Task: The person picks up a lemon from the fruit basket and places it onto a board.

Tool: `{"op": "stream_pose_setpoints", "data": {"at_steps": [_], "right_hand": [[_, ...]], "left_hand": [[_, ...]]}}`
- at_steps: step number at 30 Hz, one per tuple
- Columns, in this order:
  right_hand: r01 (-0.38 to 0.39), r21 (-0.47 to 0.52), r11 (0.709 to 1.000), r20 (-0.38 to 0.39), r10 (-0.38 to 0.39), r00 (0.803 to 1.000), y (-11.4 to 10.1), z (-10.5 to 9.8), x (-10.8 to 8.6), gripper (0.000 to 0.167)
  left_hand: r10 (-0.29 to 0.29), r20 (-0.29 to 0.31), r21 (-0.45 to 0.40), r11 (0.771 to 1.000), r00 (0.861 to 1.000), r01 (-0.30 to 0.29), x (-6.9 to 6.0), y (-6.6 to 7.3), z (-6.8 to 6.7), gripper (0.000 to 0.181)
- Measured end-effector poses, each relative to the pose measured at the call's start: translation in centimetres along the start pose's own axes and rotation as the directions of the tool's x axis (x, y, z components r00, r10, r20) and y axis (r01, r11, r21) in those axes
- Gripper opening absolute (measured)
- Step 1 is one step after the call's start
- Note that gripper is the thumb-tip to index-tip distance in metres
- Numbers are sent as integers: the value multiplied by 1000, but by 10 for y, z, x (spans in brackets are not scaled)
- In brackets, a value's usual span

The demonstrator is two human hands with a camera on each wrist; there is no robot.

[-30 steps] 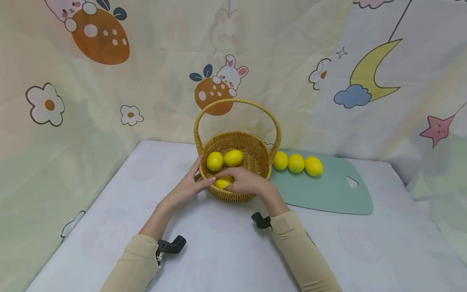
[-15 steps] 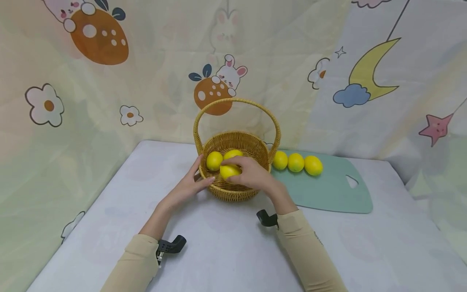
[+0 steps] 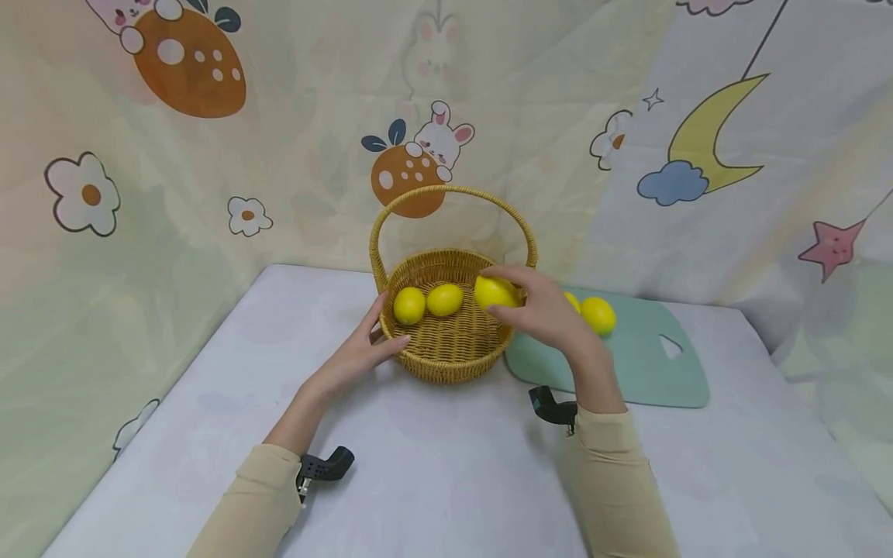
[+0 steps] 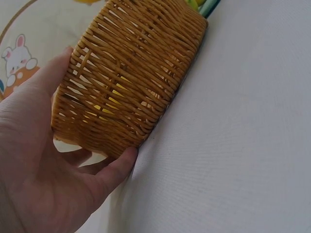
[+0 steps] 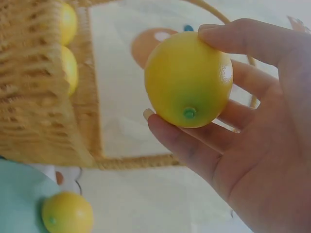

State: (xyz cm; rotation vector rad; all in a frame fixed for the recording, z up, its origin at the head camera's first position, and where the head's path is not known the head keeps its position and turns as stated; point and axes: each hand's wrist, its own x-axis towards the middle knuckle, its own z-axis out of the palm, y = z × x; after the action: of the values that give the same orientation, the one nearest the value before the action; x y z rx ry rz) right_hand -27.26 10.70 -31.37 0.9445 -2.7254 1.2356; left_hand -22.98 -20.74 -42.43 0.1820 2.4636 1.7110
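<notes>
A lemon (image 3: 494,292) is held in my right hand (image 3: 551,310) above the right side of the wicker basket (image 3: 449,372). The right wrist view shows this lemon (image 5: 187,80) between thumb and fingertips, its green stem nub facing the camera. My left hand (image 3: 359,345) rests against the basket's left outer wall. In the left wrist view, its thumb and fingers spread apart along the weave (image 4: 126,73). Two more lemons lie inside the basket at left, one yellow lemon (image 3: 409,305) beside another lemon (image 3: 445,300).
Right of the basket lies a green cutting board (image 3: 642,364) with a handle slot. On it sits a lemon (image 3: 598,315), and a second is partly hidden behind my right hand. The basket's tall handle (image 3: 446,188) arches overhead. A printed cloth hangs behind the white table.
My right hand has lifted the lemon from the basket's front, carrying it right and up toward the right rim. The left hand stays at the basket's left side.
</notes>
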Motion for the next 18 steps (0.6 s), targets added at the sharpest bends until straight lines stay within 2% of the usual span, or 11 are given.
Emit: {"op": "stream_pose_setpoints", "data": {"at_steps": [4,10,14,18], "right_hand": [[-14,8,1000,-46,15,999,2,-13,-7,48],[-54,-24,998,-77,52,996,9,-27,-14,49],[-95,-53,994,-66,92,994,15,-35,-20,47],[-135,-71,988,-21,134,991,20,-42,-25,46]], "left_hand": [[2,-1,-1,1000,1000,-2,-1,1,0,93],[-3,-3,2,1000,1000,3,0,0,0,91],[-2,-1,-1,1000,1000,2,2,-1,0,91],[2,-3,-7,1000,1000,-2,2,-2,1,91]]}}
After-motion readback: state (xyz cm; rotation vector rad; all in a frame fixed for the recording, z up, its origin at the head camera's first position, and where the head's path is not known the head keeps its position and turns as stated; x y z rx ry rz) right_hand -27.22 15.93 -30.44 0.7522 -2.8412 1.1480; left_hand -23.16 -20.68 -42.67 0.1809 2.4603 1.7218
